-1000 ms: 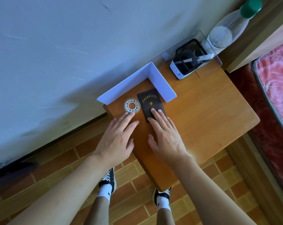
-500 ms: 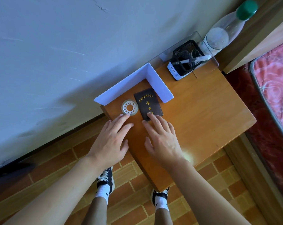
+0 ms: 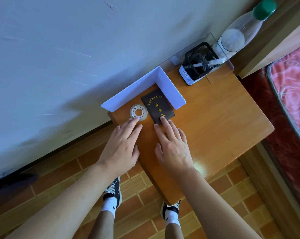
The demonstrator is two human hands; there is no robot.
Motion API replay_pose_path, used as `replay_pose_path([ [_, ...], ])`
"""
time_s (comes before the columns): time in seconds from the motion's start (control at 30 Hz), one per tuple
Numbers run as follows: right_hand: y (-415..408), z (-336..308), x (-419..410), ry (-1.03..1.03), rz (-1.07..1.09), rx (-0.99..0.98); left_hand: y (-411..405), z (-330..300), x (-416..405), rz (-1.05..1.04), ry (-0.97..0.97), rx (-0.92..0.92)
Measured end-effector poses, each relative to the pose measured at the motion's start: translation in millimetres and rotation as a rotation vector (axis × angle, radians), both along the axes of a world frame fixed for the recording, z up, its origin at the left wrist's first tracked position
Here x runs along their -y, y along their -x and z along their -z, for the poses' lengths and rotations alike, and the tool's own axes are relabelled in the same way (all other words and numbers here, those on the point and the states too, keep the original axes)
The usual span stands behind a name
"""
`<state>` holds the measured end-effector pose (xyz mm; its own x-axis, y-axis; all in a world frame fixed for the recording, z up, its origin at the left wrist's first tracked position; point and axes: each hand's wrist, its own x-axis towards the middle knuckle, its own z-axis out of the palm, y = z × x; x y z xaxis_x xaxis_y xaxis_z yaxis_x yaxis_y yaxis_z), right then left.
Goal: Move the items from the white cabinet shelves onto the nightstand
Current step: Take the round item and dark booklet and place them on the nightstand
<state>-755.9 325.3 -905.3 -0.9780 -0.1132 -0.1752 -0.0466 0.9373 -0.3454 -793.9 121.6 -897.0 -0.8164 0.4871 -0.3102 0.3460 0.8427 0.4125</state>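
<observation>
head view: a person leans over a wooden nightstand (image 3: 214, 121) set against a pale wall (image 3: 59, 49), both hands laid flat with fingers straight and slightly spread, gripping nothing. the left hand (image 3: 121, 145) touches the near edge of a roll of clear tape (image 3: 138, 112) with its fingertips; the roll lies flat, its white core printed with small gold moons and stars around an open centre. the right hand (image 3: 171, 145) presses a fingertip on the near end of a dark brown booklet (image 3: 157, 106) — a small, passport-like cover with gold characters running down its face and an arc of smaller gold lettering near its far end. tape and booklet lie just beside each other on the nightstand's far left corner, inside the angle of a white l-shaped shelf piece (image 3: 169, 88) that stands along the wall and on the booklet's right. farther along the wall, a black mesh pen holder (image 3: 200, 62) with a pen (image 3: 209, 62) lying across it sits in a clear tray, a green-capped plastic bottle (image 3: 240, 33) beyond it. a red patterned mattress (image 3: 294, 87) borders the right edge — brick-pattern floor tiles (image 3: 63, 173) and two sneakers show below.
</observation>
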Motion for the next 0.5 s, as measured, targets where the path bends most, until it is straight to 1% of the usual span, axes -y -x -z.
replay_pose_path([
  [0.17, 7.0, -4.0, 0.8, -0.02, -0.019, 0.012, 1.4, -1.5, -5.6, -0.041, 0.028, -0.005],
  [0.5, 16.1, -6.0, 0.6, 0.009, 0.0, 0.032, 5.8, -2.5, -4.9, -0.035, 0.025, -0.006],
])
